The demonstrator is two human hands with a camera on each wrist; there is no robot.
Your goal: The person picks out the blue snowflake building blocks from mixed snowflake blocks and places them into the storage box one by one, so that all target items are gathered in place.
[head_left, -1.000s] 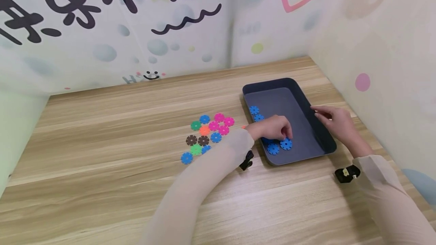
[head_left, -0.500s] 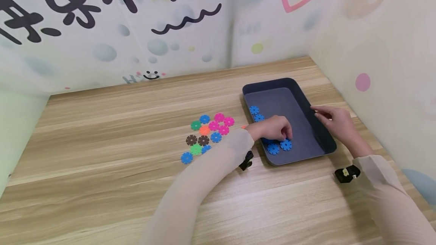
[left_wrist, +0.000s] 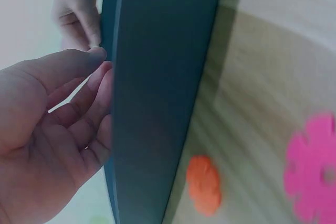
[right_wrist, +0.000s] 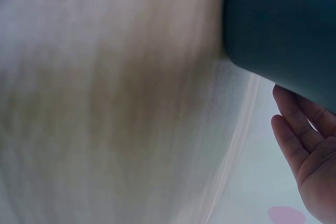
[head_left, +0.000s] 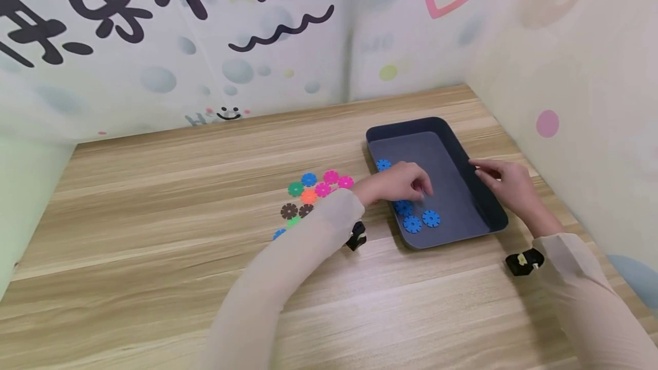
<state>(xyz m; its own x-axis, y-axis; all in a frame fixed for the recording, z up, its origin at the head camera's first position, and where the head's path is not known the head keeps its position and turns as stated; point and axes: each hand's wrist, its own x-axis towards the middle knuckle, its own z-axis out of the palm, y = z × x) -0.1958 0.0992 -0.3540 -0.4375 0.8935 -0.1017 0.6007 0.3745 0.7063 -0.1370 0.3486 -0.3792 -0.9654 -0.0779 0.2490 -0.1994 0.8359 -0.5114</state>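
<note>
My left hand point(head_left: 398, 181) hovers over the left part of a dark grey tray point(head_left: 437, 241), its fingers loosely bent. In the left wrist view the thumb and fingertips of the left hand point(left_wrist: 58, 124) come close together, with nothing visible between them. Several blue notched discs lie in the tray along its left side; one blue disc point(head_left: 430, 218) is just below the fingers. The hand and wrist cover part of that row. At the tray's right rim, my right hand point(head_left: 509, 184) holds the edge with thumb and index finger. Its fingers point(right_wrist: 291, 140) touch the outer wall in the right wrist view.
Left of the tray, loose notched discs lie on the wooden table point(head_left: 154, 244): pink point(head_left: 331, 177), green point(head_left: 295, 189), orange point(head_left: 309, 196), dark brown point(head_left: 289, 211) and blue point(head_left: 309, 180). My left sleeve covers some. Printed walls border the table behind and at the right.
My left hand has lifted off the blue disc at the tray's lower left and drawn back up and left. That disc stays in the tray. The right hand has not moved.
</note>
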